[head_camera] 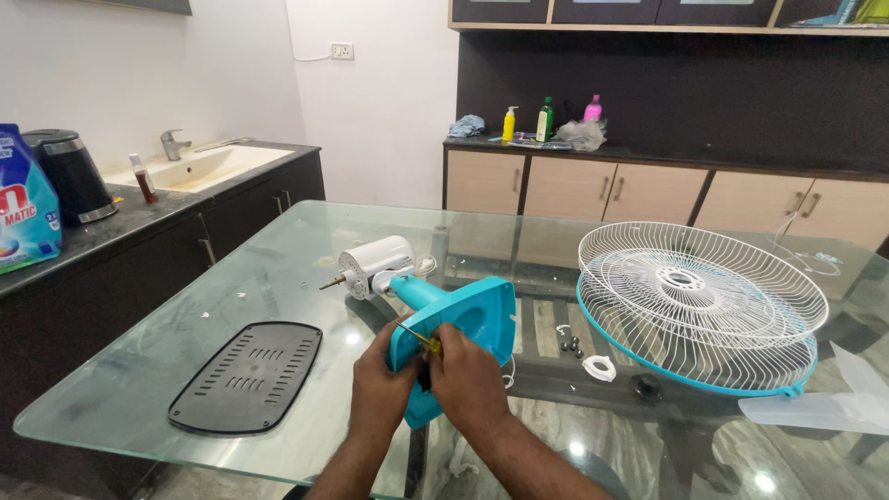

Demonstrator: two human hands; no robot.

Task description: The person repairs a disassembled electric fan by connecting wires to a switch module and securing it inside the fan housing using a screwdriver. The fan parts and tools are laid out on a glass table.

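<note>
Hands meet at the near edge of a glass table (139, 389), both on a teal fan base (468, 324) that lies tipped on its side with its underside turned toward the person. The left hand (381, 380) is clenched around the base's near edge, steadying it. The right hand (468, 380) is closed on a small screwdriver (419, 337) with a yellow handle, whose thin shaft slants up and left across the base. Whether the tip sits in a screw cannot be told.

From the base a teal neck (417, 292) runs up and away to a white motor (375, 264), which rests on the glass with its brass shaft (331, 282) sticking out to the left.

Left of the hands a dark slotted plate (248, 375) lies flat on the table, apart from the base. Right of the base are a few small dark screws (572, 346) and a white ring (599, 368), close together. Further right, two white wire grilles (699, 301) with a teal rim are stacked, and clear plastic sheet (824, 407) lies by them at the table's right end.

Beyond the table, along the left wall, a dark counter (93, 236) carries a kettle (69, 174), a blue detergent bag (26, 199), a small brown bottle (143, 180) and a sink (199, 167). At the far wall, wooden cabinets (574, 190) hold yellow, green and pink bottles (546, 118).
</note>
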